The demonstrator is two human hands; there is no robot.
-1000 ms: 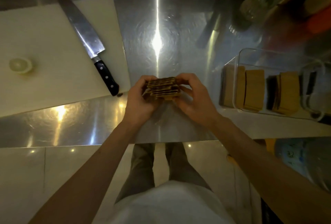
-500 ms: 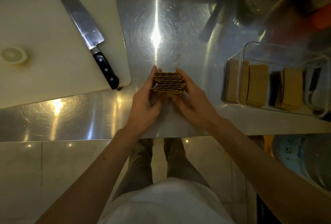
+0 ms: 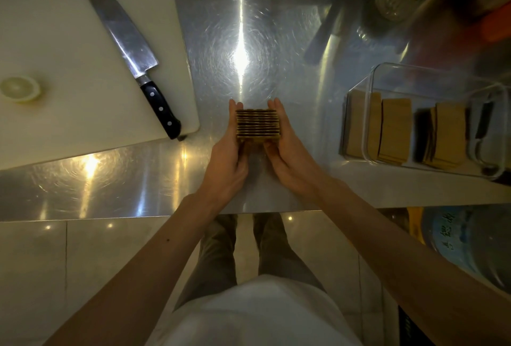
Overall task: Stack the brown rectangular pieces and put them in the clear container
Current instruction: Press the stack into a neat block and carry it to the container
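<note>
Pressing in from both sides, my left hand (image 3: pixel 225 152) and my right hand (image 3: pixel 287 149) have the stack of thin brown rectangular pieces (image 3: pixel 257 125) clamped between flat palms, fingers straight and pointing away from me. Edges of the pieces face up at me, lined up in neat dark stripes, the whole bundle squared off. It sits low over the shiny stainless steel worktop (image 3: pixel 243 41), just in from the near edge; whether its underside touches the metal I cannot tell.

Off to my right, well apart from the bundle, there's the clear rectangular plastic container (image 3: pixel 372 113), and it already has brown pieces in it: two batches standing on edge (image 3: pixel 395 130) (image 3: pixel 449 133), side by side. A further tan shape shows at its left wall, but whether that is a piece or a reflection I cannot tell.

Over on my left lies the big white plastic cutting board (image 3: pixel 69 55). On it, a long steel chef's knife with a black riveted handle (image 3: pixel 130 50) runs diagonally, handle end near the board's corner, towards me. Further left on the board sits a pale round slice (image 3: pixel 20 88), possibly lemon.

Far right corner is a blur of dark things.
</note>
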